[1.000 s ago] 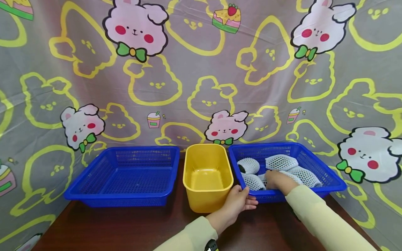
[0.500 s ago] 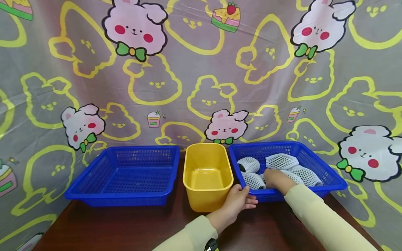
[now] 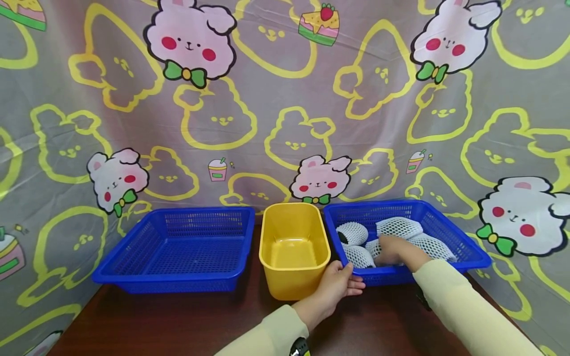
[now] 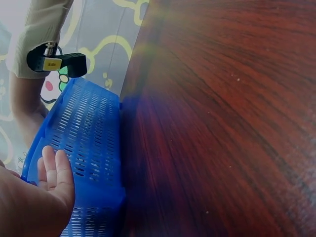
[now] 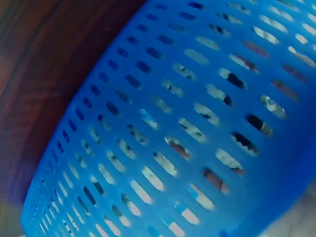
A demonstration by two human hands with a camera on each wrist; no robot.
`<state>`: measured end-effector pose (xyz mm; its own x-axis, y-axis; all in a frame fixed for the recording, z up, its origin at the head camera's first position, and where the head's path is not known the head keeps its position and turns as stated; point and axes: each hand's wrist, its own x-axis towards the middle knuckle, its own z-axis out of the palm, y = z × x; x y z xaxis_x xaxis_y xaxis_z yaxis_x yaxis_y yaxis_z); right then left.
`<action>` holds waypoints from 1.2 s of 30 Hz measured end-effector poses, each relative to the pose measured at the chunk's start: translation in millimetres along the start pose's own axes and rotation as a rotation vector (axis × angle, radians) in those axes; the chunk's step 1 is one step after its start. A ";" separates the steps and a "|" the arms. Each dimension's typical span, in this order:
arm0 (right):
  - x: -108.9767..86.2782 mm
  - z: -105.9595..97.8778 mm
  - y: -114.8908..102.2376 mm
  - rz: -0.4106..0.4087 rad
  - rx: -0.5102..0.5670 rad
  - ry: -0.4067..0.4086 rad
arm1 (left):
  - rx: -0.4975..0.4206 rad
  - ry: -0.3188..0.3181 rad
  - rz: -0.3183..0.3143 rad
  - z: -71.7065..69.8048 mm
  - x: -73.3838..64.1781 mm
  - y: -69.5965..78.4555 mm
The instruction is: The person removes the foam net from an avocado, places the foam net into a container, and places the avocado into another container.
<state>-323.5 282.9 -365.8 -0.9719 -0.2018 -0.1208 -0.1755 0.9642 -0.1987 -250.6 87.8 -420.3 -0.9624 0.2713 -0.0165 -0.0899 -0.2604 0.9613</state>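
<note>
In the head view, my left hand (image 3: 334, 287) holds the near left corner of the right blue basket (image 3: 474, 259), its thumb side at the rim. Its fingers (image 4: 63, 175) lie along the basket's perforated outside in the left wrist view. My right hand (image 3: 394, 250) reaches over the front rim and grips a white foam-netted thing (image 3: 373, 247); the fingertips are mostly hidden. Other netted pieces lie around it: a rounded one (image 3: 354, 233) showing something dark at its end, one at the front left (image 3: 358, 256), one at the back (image 3: 398, 226) and one on the right (image 3: 434, 247).
Left of the basket stands a yellow bin (image 3: 296, 284) with nothing in it. A second blue basket (image 3: 169, 284), bare inside, sits farther left. All rest on a dark reddish wooden table (image 3: 187, 321) before a patterned cloth (image 3: 267, 99).
My right hand has shifted slightly up and right within the basket, and more of the netted thing at its left now shows. My left hand stays at the basket corner.
</note>
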 end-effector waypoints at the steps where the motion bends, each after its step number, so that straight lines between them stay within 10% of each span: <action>1: -0.9 -2.2 0.7 0.013 0.028 -0.005 | 0.003 0.001 0.003 0.0 0.2 -0.4; 36: -58.7 -31.7 -4.4 -0.234 0.220 0.396 | 0.189 -0.124 -0.026 -18.6 -26.1 11.9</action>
<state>-270.6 296.0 -326.9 -0.9030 -0.2860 0.3205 -0.3995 0.8335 -0.3817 -231.4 60.4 -413.5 -0.9204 0.3905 -0.0192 -0.0534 -0.0769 0.9956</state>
